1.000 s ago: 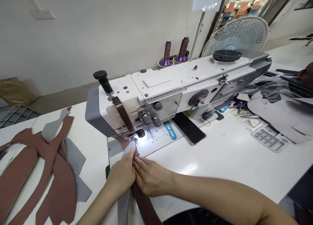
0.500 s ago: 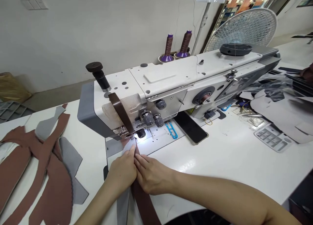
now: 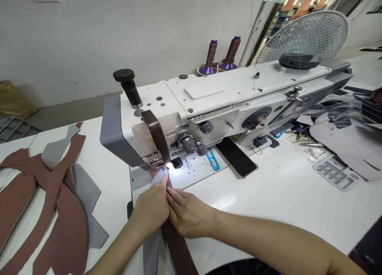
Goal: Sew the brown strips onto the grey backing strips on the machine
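My left hand [image 3: 152, 209] rests closed on a grey fabric piece [image 3: 151, 251], fingertips just before the presser foot [image 3: 156, 160] of a white sewing machine [image 3: 215, 104]. Beside it, touching, my right hand [image 3: 185, 213] presses with fingers together on a brown strap [image 3: 179, 251] that runs alongside the grey piece toward the needle. A brown strap loop [image 3: 156, 133] hangs over the machine head. The lit needle plate [image 3: 191, 165] lies just right of my fingertips.
Brown and grey cut pieces [image 3: 53, 195] lie on the table at left. Blue thread snips [image 3: 212, 160] and a black phone [image 3: 237, 157] sit under the machine arm. Two thread cones [image 3: 221, 54], a fan [image 3: 307, 34] and scattered parts [image 3: 334, 171] stand behind and right.
Both hands have crept slightly forward toward the presser foot with the fabric. The camera view has shifted a little, so the machine sits further right.
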Action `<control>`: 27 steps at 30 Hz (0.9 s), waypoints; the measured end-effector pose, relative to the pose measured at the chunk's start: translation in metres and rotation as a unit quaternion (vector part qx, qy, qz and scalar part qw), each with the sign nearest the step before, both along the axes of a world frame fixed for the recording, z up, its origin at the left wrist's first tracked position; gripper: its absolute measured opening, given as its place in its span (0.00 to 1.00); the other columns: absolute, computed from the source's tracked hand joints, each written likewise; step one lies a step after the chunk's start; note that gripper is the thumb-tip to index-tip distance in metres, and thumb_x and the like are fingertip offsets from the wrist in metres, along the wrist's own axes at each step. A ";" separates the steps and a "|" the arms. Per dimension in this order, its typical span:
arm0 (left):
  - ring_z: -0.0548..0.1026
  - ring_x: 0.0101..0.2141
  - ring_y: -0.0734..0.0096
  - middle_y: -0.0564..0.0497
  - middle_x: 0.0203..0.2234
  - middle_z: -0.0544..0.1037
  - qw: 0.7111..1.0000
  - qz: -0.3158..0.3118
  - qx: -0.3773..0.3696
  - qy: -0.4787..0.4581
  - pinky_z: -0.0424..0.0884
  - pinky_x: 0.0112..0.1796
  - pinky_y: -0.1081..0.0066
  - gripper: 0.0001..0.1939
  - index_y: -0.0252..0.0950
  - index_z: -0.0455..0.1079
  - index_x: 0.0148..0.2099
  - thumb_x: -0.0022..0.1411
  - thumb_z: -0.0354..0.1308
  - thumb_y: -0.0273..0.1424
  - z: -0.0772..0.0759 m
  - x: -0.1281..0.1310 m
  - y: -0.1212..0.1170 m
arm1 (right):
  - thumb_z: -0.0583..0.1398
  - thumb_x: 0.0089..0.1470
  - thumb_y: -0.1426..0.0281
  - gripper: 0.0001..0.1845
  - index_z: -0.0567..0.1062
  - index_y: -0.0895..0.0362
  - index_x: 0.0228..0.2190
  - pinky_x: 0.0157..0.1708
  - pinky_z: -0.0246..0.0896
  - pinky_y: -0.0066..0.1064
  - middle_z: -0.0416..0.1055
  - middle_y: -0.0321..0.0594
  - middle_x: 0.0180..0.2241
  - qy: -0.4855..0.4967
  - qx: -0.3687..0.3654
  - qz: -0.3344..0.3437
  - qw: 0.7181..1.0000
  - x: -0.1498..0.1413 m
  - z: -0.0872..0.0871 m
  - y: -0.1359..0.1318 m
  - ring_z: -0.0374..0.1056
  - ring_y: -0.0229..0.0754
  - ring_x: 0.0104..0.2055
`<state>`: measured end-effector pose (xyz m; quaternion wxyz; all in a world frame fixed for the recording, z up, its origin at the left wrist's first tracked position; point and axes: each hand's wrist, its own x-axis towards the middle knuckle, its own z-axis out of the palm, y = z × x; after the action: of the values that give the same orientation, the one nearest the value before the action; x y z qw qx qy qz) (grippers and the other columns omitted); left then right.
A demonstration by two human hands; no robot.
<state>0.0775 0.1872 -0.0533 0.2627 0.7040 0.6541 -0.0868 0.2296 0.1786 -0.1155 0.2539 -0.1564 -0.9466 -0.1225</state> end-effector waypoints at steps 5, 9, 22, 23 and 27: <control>0.72 0.53 0.55 0.41 0.57 0.70 0.999 -0.028 -0.009 0.037 0.66 0.51 0.64 0.32 0.36 0.58 0.66 0.59 0.43 0.22 -0.001 0.001 -0.001 | 0.53 0.56 0.78 0.14 0.74 0.75 0.39 0.49 0.67 0.47 0.73 0.67 0.43 0.015 0.008 -0.002 1.000 0.001 0.000 0.000 0.72 0.58 0.47; 0.73 0.51 0.55 0.39 0.58 0.69 0.998 -0.043 -0.003 0.046 0.66 0.50 0.64 0.31 0.36 0.56 0.66 0.60 0.42 0.22 -0.004 0.000 0.001 | 0.52 0.56 0.79 0.15 0.74 0.75 0.39 0.48 0.68 0.47 0.73 0.66 0.43 0.021 0.020 -0.009 1.000 0.000 0.000 0.002 0.72 0.57 0.47; 0.70 0.54 0.56 0.36 0.59 0.65 0.998 -0.034 -0.025 0.047 0.67 0.50 0.62 0.33 0.28 0.48 0.70 0.62 0.39 0.20 0.004 0.003 -0.017 | 0.54 0.55 0.76 0.13 0.75 0.72 0.34 0.46 0.67 0.50 0.74 0.67 0.38 -0.014 0.073 0.009 0.997 0.001 -0.003 -0.006 0.73 0.58 0.41; 0.70 0.54 0.56 0.35 0.60 0.64 0.998 -0.039 -0.028 0.047 0.66 0.50 0.63 0.33 0.27 0.48 0.70 0.62 0.39 0.20 0.005 0.005 -0.019 | 0.54 0.55 0.76 0.13 0.76 0.72 0.34 0.45 0.67 0.51 0.74 0.67 0.38 -0.019 0.075 0.010 0.997 0.000 -0.003 -0.007 0.74 0.58 0.40; 0.69 0.55 0.60 0.33 0.61 0.63 0.998 -0.045 -0.033 0.039 0.65 0.53 0.66 0.32 0.23 0.48 0.69 0.62 0.38 0.18 0.007 0.009 -0.019 | 0.54 0.52 0.77 0.13 0.76 0.72 0.33 0.45 0.66 0.54 0.74 0.68 0.36 -0.019 0.081 0.012 0.996 -0.002 -0.003 -0.008 0.74 0.59 0.38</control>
<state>0.0868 0.1679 -0.0468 0.2556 0.7200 0.6281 -0.1476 0.2278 0.1706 -0.1183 0.2491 -0.1213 -0.9402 -0.1982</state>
